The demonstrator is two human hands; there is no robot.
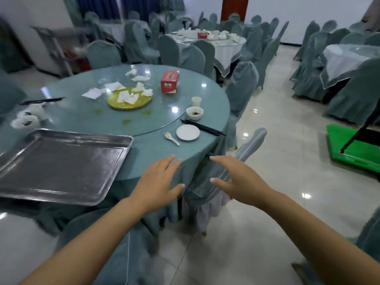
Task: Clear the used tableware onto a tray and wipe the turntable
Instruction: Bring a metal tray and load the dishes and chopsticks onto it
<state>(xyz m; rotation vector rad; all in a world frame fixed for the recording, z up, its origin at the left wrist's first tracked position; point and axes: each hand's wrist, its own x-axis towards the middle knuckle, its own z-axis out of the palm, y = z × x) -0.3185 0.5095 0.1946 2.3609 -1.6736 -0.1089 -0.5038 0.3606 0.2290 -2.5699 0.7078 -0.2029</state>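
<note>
An empty steel tray (61,163) sits at the near left of the round table, overhanging its edge. On the glass turntable (86,118) lie crumpled napkins (128,96) over a yellow centre disc (115,104), and a red tissue box (169,81). At the right rim stand a small cup (196,101), a bowl with scraps (194,112), black chopsticks (202,127), a white saucer (187,132) and a spoon (171,138). More bowls (25,121) and chopsticks (42,100) are at the left. My left hand (158,182) and right hand (236,182) hover empty with straight fingers at the near table edge.
A covered chair (242,149) stands under my right hand, another chair back (107,243) is below my arms. Green sauce spots (127,121) mark the turntable. A green cart (353,147) is on the floor at right. Other tables and chairs fill the room.
</note>
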